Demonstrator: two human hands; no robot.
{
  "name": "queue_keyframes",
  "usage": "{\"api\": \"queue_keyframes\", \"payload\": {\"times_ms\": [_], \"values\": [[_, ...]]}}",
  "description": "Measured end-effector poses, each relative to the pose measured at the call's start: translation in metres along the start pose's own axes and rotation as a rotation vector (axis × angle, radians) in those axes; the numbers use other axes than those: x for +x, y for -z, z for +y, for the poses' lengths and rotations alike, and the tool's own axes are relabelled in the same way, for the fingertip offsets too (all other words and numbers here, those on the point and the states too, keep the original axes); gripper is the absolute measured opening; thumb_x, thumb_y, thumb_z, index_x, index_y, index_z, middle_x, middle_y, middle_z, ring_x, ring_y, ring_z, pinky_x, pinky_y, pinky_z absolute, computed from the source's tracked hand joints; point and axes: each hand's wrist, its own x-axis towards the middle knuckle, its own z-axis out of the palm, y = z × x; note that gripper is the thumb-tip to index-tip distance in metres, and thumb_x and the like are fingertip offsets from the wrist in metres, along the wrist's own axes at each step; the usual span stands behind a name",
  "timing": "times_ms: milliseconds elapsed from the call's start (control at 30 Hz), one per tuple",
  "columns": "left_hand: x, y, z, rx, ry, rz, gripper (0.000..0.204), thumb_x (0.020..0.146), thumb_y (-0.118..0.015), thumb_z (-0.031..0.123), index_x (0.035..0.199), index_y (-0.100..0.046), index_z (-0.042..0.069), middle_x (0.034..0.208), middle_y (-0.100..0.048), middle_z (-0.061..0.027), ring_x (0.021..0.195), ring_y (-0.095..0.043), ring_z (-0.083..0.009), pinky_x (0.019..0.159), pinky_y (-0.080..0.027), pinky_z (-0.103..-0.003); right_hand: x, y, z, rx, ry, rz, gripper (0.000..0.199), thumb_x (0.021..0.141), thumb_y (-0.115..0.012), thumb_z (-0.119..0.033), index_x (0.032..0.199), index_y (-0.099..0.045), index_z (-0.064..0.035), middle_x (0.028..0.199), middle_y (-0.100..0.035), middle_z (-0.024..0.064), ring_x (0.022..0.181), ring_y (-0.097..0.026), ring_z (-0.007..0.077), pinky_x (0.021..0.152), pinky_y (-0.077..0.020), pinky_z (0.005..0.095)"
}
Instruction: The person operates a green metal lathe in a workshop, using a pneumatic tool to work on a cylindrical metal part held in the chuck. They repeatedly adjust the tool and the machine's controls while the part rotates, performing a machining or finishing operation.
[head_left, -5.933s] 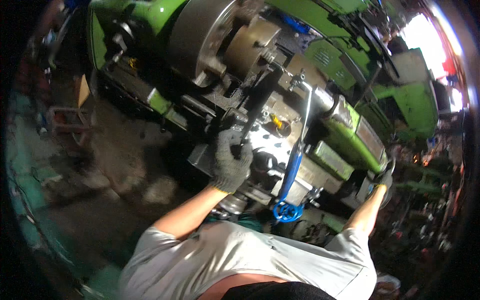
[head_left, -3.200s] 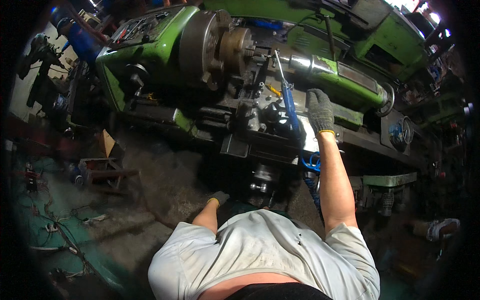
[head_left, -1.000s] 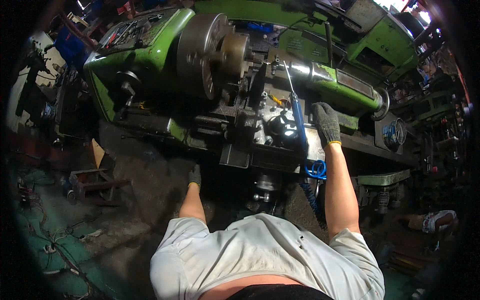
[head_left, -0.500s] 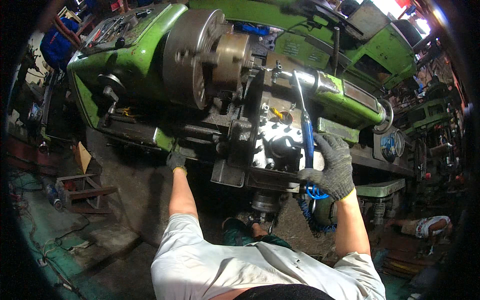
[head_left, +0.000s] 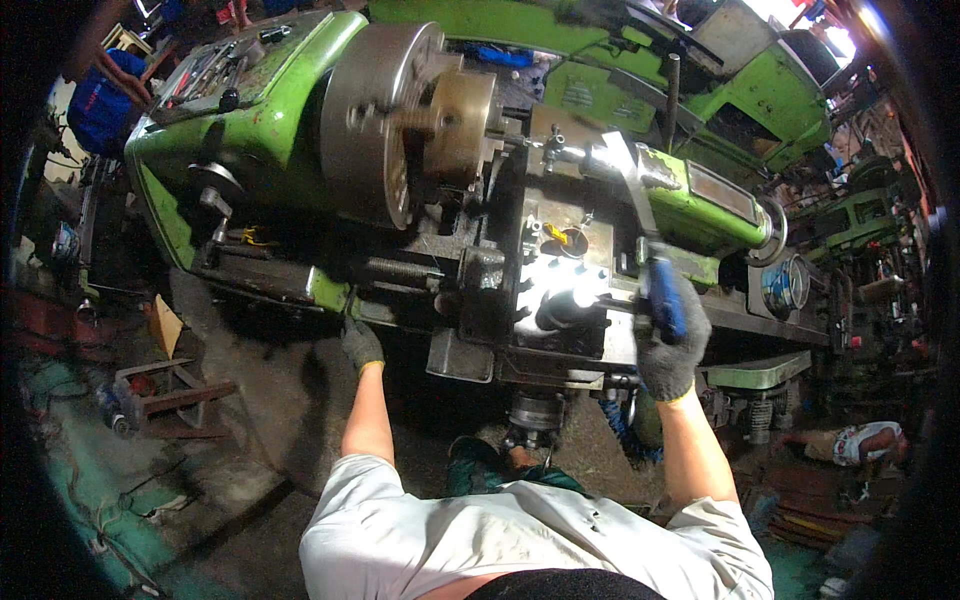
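Both my hands wear grey knit gloves. My right hand [head_left: 676,345] is closed on a blue air blow gun [head_left: 664,298], smeared by motion, whose long pale nozzle [head_left: 630,185] points away from me, over the right side of the lathe's carriage. On the left, my left hand [head_left: 362,346] is raised to a small lever [head_left: 350,303] on the front of the green lathe, its fingers closed there. Between the hands lies the shiny tool post block [head_left: 570,290]. Beyond it, the large chuck [head_left: 365,120] holds a brass-toned round workpiece [head_left: 462,125], blurred at its edges.
The green tailstock [head_left: 705,195] with its handwheel [head_left: 772,230] sits at the right. A coiled blue hose [head_left: 628,435] hangs below the carriage. Loose tools lie on the headstock top [head_left: 215,75]. A wooden frame [head_left: 175,395] stands on the floor at left. Another person [head_left: 865,445] is low at far right.
The blow gun and my right hand have turned and shifted slightly right; the nozzle has swung to the right. My left hand sits a little lower and further right in the picture.
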Motion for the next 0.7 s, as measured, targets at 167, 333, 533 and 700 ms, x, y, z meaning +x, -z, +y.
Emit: {"api": "queue_keyframes", "payload": {"times_ms": [167, 333, 533, 700], "values": [[-0.028, -0.002, -0.016, 0.418, -0.170, -0.132, 0.053, 0.097, -0.057, 0.026, 0.142, -0.057, -0.002, 0.150, -0.048, -0.0246, 0.133, -0.052, -0.0444, 0.107, -0.045, -0.049, 0.017, 0.052, 0.008, 0.391, -0.260, 0.137, 0.063, 0.096, -0.070, -0.028, 0.148, -0.047, -0.0003, 0.121, -0.068, 0.0140, 0.106, -0.070, 0.0260, 0.096, -0.0568, 0.0382], [-0.072, -0.005, -0.036, 0.728, -0.469, 0.013, 0.067, 0.093, -0.059, 0.036, 0.145, -0.052, -0.005, 0.159, -0.032, -0.0297, 0.140, -0.044, -0.0457, 0.114, -0.038, -0.052, 0.047, 0.139, 0.069, 0.593, -0.460, -0.008, 0.065, 0.103, -0.061, -0.043, 0.151, -0.043, -0.0041, 0.114, -0.068, 0.0122, 0.099, -0.070, 0.0233, 0.089, -0.0598, 0.0400], [-0.039, 0.004, 0.014, 0.365, 0.029, -0.573, 0.061, 0.093, -0.058, 0.045, 0.134, -0.062, 0.000, 0.147, -0.051, -0.0298, 0.129, -0.054, -0.0475, 0.106, -0.046, -0.054, 0.136, 0.105, 0.080, 0.196, -0.661, -0.307, 0.056, 0.105, -0.054, -0.046, 0.145, -0.055, -0.0066, 0.107, -0.069, 0.0087, 0.097, -0.064, 0.0137, 0.076, -0.0539, 0.0280], [-0.072, 0.138, 0.205, -0.367, -0.404, -0.105, 0.045, 0.099, -0.061, 0.036, 0.126, -0.065, 0.000, 0.132, -0.065, -0.0222, 0.120, -0.061, -0.0409, 0.103, -0.048, -0.049, 0.184, 0.017, 0.095, 0.147, -0.187, -0.699, 0.043, 0.102, -0.061, -0.034, 0.138, -0.063, -0.0084, 0.103, -0.072, 0.0080, 0.082, -0.066, 0.0217, 0.073, -0.0531, 0.0359]]}}
